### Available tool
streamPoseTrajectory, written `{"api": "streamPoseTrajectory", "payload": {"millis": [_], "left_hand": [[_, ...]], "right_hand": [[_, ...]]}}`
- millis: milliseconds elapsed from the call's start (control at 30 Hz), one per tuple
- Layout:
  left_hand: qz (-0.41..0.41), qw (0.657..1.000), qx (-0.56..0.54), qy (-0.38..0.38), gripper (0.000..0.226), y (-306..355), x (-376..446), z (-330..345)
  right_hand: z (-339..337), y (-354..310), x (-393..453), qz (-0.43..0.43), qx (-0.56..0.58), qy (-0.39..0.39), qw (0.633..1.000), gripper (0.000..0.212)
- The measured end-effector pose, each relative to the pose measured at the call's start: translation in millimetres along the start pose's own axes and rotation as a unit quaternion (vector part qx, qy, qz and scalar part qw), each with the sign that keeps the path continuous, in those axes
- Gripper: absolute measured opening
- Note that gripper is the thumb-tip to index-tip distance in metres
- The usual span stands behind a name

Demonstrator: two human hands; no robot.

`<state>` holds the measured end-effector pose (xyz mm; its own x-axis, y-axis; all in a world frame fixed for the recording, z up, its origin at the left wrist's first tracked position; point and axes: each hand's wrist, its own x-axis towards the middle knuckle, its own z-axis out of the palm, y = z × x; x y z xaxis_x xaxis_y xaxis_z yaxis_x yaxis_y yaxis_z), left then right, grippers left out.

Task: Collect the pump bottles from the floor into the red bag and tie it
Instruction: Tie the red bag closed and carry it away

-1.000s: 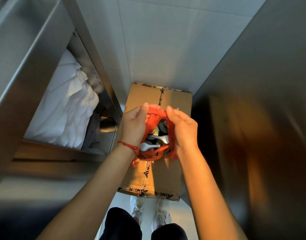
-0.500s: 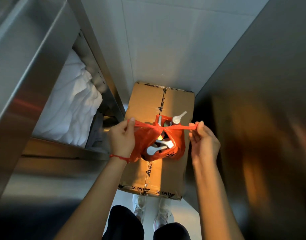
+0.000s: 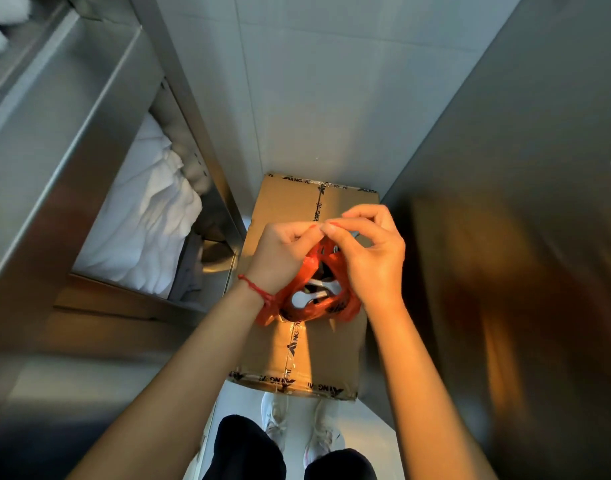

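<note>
While both hands pinch its handles, red bag (image 3: 309, 304) gapes.

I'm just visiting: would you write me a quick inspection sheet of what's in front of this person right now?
Surface: taped cardboard box, closed, on the floor.
Job's things: red bag on the box; white pump heads show through its gap.
Clutter: nothing seen.
Grippers: left hand and right hand pinch the bag's handles together above it.
Cables: nothing seen.
Surroundings: steel shelf holding white cloth on the left, steel panel on the right, tiled wall ahead.
</note>
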<state>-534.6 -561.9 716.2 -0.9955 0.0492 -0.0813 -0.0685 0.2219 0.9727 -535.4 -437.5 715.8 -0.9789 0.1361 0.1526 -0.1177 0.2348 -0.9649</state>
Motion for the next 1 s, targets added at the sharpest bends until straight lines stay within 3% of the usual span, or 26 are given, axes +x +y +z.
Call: {"api": "streamPoseTrajectory", "payload": {"millis": [300,433,667,767,900,1000], "left_hand": [[-0.001,0.998,-0.033,-0.056,0.047,-1,4,-3],[0.016,0.998,-0.048,-0.040,0.025,7,2,-1],[0.013,0.995,-0.099,0.009,0.021,21,-6,3],[0.018,0.992,-0.128,-0.014,0.023,32,-8,0],[0.018,0.989,-0.143,-0.031,0.024,46,-11,-7],[0.042,0.990,-0.131,-0.043,0.019,61,-18,-9]], "right_hand": [[2,-2,9,0.105,0.102,-0.035,0.989,0.017],[0,2,7,0.151,0.140,-0.049,0.977,0.015],[-11,10,-10,0.199,0.241,-0.117,0.943,0.023],[-20,0,-13,0.197,0.285,-0.147,0.926,0.023],[-27,-18,-21,0.140,0.169,-0.185,0.958,0.024],[-25,-36,-27,0.123,0.151,-0.178,0.965,0.027]]}}
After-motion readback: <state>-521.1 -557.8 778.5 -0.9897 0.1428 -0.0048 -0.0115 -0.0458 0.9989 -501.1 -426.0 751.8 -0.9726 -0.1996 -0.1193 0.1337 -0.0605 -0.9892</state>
